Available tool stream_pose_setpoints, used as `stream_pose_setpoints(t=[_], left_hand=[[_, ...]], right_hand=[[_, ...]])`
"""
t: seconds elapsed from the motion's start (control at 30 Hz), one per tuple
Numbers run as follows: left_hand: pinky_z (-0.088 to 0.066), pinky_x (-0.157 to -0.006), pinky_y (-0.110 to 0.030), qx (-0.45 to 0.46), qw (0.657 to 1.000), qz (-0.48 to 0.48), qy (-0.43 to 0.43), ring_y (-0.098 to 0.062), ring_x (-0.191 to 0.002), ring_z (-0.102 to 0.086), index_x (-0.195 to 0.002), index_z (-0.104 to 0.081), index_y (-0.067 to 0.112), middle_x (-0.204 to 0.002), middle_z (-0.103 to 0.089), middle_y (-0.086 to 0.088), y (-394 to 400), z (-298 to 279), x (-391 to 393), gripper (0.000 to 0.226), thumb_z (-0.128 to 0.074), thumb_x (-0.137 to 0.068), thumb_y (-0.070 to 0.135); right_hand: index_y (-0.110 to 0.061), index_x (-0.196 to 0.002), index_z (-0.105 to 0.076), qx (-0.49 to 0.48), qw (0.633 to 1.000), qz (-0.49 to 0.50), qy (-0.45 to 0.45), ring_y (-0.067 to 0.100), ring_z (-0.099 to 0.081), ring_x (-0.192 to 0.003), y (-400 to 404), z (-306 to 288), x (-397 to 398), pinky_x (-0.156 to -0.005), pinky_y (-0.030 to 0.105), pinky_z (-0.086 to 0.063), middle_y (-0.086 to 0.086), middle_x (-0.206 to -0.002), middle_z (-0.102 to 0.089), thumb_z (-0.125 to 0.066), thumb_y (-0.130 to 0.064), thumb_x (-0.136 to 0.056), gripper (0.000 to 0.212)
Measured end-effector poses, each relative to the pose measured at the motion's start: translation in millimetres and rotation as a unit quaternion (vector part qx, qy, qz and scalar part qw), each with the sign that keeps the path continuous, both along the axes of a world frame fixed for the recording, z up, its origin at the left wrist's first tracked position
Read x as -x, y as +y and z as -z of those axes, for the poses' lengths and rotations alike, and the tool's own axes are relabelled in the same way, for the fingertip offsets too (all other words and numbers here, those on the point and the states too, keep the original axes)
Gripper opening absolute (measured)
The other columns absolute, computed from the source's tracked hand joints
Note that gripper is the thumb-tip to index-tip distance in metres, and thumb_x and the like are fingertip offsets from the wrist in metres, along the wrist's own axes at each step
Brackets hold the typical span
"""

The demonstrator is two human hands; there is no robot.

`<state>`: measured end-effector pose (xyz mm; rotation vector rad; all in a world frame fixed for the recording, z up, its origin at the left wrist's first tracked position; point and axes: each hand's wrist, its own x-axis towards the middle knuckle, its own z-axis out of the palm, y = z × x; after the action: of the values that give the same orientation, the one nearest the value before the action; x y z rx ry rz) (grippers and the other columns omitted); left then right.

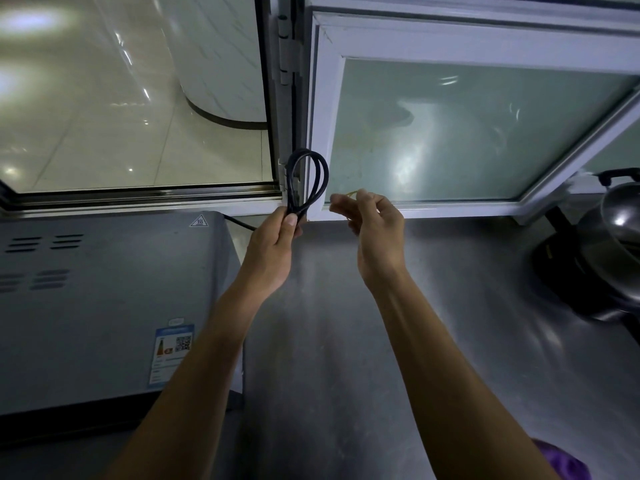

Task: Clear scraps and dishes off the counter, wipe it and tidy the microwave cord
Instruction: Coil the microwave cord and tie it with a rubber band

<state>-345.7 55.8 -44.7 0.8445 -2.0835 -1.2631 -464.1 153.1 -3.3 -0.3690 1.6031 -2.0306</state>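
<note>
Left hand [277, 237] grips looped cord [308, 178] beside microwave [104, 289] edge.

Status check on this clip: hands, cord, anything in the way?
Left hand grips looped black cord above counter. Right hand pinches thin yellowish band, apart from cord. Nothing between them.

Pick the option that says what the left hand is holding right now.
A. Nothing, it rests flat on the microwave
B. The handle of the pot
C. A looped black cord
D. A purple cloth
C. The left hand grips the black cord folded into loops that stand up above the fingers, in front of the window frame, while the right hand pinches a thin yellowish band beside it.
</note>
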Motion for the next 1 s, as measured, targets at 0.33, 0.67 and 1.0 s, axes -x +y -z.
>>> stream_pose_setpoints(t=[0.33, 0.67, 1.0], left_hand=[[-0.036, -0.069, -0.004, 0.007, 1.000, 0.003, -0.008, 0.013, -0.082, -0.056, -0.107, -0.060, 0.020, -0.088, -0.061, 0.015, -1, 2, -3, 0.027, -0.034, -0.109, 0.023], [-0.035, -0.066, -0.002, 0.002, 1.000, 0.003, -0.008, 0.017, -0.078, -0.054, -0.107, -0.059, 0.017, -0.088, -0.058, 0.017, 2, -1, -4, 0.026, -0.033, -0.109, 0.020], [-0.036, -0.068, -0.006, -0.001, 1.000, 0.008, -0.008, 0.013, -0.079, -0.054, -0.110, -0.061, 0.016, -0.088, -0.059, 0.010, 0, 0, -4, 0.029, -0.033, -0.109, 0.021]], right_hand=[[-0.015, -0.097, -0.050, 0.009, 0.999, -0.022, 0.036, 0.018, -0.074, -0.099, 3, -1, -2, -0.083, 0.035, -0.042, -0.007, -0.118, -0.073, -0.049, -0.027, -0.104, 0.014], [-0.014, -0.119, -0.066, 0.020, 1.000, -0.020, 0.011, 0.021, -0.073, -0.101, 9, 2, 1, -0.087, 0.030, -0.043, -0.010, -0.112, -0.072, -0.044, 0.003, -0.098, 0.035], [-0.005, -0.112, -0.069, 0.054, 0.998, -0.003, 0.032, 0.022, -0.074, -0.084, 11, 7, 7, -0.077, 0.024, -0.051, 0.003, -0.113, -0.074, -0.054, 0.006, -0.094, 0.026]])
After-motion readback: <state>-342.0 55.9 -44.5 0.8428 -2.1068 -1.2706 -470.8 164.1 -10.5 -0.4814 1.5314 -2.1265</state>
